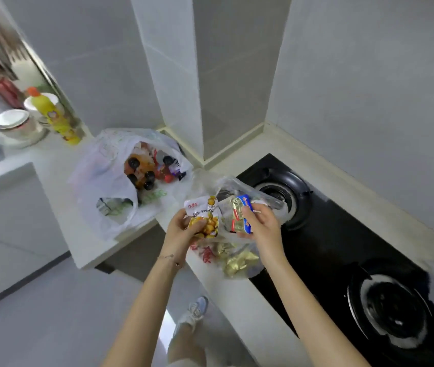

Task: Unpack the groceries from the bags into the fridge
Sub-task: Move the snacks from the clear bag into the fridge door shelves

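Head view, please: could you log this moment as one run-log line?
left hand: holds snack pouch | right hand: holds butter pack | clear bag: on counter beside stove | fridge: not visible

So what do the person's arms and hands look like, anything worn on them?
Both forearms are bare, with no sleeves in view and no gloves. The left hand has a thin, fine-chain bracelet at the wrist. The right hand shows nothing worn. Any rings are too blurred to tell.
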Available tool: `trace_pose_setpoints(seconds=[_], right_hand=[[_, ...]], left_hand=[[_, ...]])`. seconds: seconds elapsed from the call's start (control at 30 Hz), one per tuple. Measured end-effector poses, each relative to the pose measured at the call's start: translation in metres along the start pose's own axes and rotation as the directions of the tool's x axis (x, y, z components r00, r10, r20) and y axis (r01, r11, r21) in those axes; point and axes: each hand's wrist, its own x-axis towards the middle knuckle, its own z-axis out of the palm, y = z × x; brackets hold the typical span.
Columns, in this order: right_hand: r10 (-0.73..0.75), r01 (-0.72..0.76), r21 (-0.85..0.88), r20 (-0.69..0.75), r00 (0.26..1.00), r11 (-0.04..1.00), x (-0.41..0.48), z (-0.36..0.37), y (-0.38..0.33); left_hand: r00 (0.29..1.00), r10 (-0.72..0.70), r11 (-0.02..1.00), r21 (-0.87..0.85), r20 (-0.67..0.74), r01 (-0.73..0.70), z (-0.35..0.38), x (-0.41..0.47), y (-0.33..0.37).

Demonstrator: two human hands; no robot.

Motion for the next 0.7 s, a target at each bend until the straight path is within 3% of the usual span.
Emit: trace_pose_setpoints(seconds=[0.13,0.27,0.37,0.5,0.7], right_hand=[[-0.015,0.028,-0.082,0.155,0.988,0.996,-0.038,0.005,0.006],[0.02,0.014,-0.098,0.341,0.94,0.995,-0.08,0.03,0.013],[0.038,0.033,-0.138,0.482,0.875,0.99,-0.115,0.057,0.02],[0.061,0.071,-0.186,0.617,0.784,0.98,-0.166,0.095,0.034],[0.108,0.102,-0.219,0.771,0.628,0.97,-0.264,0.145,0.054]], left_hand=[[0.983,0.061,0.994,-0.076,-0.172,-0.075,-0.012,-0.072,-0.012],[0.914,0.103,0.993,-0.005,-0.391,-0.114,-0.037,-0.135,-0.022],[0.828,0.114,0.989,-0.016,-0.549,-0.147,-0.06,-0.181,-0.031],[0.698,0.12,0.946,-0.132,-0.706,-0.296,-0.089,-0.25,-0.043],[0.498,0.138,0.921,-0.074,-0.856,-0.382,-0.132,-0.357,-0.067]])
